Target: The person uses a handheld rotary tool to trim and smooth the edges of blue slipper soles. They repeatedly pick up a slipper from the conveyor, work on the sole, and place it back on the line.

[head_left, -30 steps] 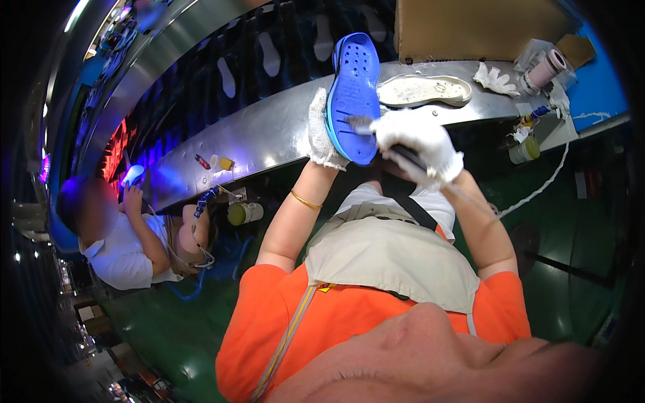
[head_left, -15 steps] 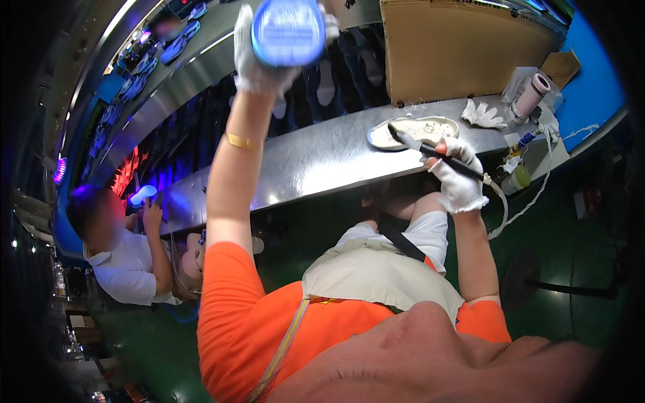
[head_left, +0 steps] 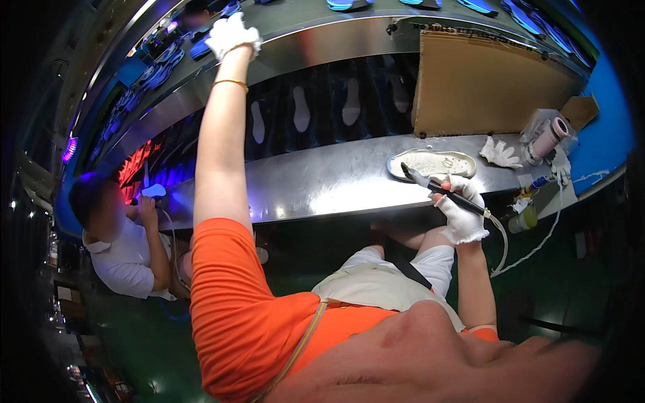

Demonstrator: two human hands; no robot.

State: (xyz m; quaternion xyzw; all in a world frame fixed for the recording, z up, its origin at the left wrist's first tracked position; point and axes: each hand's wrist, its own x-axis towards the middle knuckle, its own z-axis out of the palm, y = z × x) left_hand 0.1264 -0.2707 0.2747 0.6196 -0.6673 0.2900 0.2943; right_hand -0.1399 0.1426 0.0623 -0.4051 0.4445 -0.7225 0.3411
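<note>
The right hand's (head_left: pixel 463 220) gloved fingers are clamped around the black handle of a brush (head_left: pixel 465 203), its tip pointing up and left, just beside or over the white sole (head_left: pixel 437 163) on the bench (head_left: pixel 322 181). A hose (head_left: pixel 501 245) trails from the handle's rear. The left hand (head_left: pixel 233 36) reaches to the belt (head_left: pixel 295 13), fingers spread apart; a blue sole (head_left: pixel 200 48) lies just beyond them, contact unclear. A loose glove (head_left: pixel 500 154) lies right of the white sole.
</note>
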